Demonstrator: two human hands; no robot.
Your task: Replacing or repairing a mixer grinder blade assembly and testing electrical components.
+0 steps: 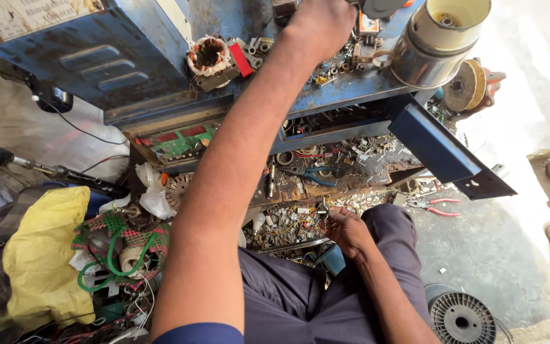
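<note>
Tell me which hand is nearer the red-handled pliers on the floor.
Right. The right hand rests low by the knee, just left of the red-handled pliers; the left hand reaches up onto the blue workbench, far above them.

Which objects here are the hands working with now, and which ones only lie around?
In hand:
- left hand, reaching up onto the cluttered blue metal workbench
- right hand, pinching a small metal part low by the knee

Lying about:
- red-handled pliers
- copper-wound motor stator
- steel cylindrical jar
- yellow plastic bag
- black wire spool
</note>
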